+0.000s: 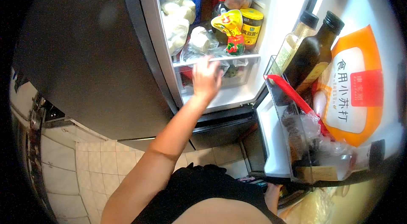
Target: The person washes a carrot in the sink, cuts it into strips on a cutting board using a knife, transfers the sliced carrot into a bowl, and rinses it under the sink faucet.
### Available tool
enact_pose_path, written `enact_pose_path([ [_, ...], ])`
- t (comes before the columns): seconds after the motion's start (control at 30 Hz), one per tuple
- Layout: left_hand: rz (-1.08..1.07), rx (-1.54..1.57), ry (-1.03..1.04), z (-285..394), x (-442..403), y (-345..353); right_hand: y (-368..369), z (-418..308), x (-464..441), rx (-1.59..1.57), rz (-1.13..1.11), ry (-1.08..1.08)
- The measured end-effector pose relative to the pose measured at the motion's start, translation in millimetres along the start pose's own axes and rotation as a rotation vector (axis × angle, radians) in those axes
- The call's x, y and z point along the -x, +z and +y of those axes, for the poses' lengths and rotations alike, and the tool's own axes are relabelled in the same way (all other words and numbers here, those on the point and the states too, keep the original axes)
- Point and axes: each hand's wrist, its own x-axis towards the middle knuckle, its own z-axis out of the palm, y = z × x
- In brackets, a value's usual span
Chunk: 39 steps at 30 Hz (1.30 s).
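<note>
Left hand [207, 79] loosely spread near a clear bag [204, 45]
Apparently reaching; grasping calls for closing fingers. Right hand [273, 191]: cannot tell.

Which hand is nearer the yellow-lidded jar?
Left. The left hand is at the shelf's front edge, below and left of the jar in the picture; the right hand is farther off, low beside the open door.
</note>
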Motion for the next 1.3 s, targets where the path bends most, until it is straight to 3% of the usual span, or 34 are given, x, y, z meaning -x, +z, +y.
enact_pose_path([
  [0.1,-0.205,0.239,0.201,3.9,71.2,3.4,20.4,-0.8,-6.7,0.076,-0.038,-0.056],
  [0.2,-0.698,0.461,0.159,2.6,163.5,-14.9,33.3,-0.6,-11.7,0.152,-0.059,-0.104],
  [0.27,-1.183,0.481,-0.077,-14.6,254.1,-21.7,37.9,1.7,-15.0,0.207,-0.058,-0.129],
  [0.33,-1.615,1.027,-0.546,-21.7,283.3,-52.3,39.0,4.3,-16.7,0.244,-0.058,-0.145],
  [0.4,-1.739,1.211,-0.649,-25.6,272.0,-76.4,38.5,7.3,-17.0,0.285,-0.048,-0.159],
  [0.47,-1.828,1.183,-0.657,-29.2,263.8,-89.5,37.6,9.7,-18.6,0.32,-0.037,-0.169],
  [0.57,-1.53,1.034,-1.056,-58.2,273.6,-75.4,40.4,15.2,-17.3,0.369,-0.036,-0.192],
  [0.63,-1.333,0.912,-0.924,-58.9,278.5,-74.6,39.1,17.9,-17.0,0.395,-0.032,-0.209],
  [0.83,-1.676,1.091,-0.858,-43.5,288.6,-75.6,37.3,20.8,-12.4,0.482,-0.014,-0.251],
  [1.1,-1.967,1.188,-0.849,-36.4,291.2,-76.4,0.4,36.0,4.6,0.722,0.06,-0.285],
  [1.2,-1.961,1.206,-0.849,-31.7,298.6,-77.3,-39.0,44.1,14.5,0.829,0.096,-0.26],
  [1.3,-1.815,1.187,-0.824,-42.4,317.9,-72.6,-43.1,46.6,13.5,0.932,0.103,-0.306],
])
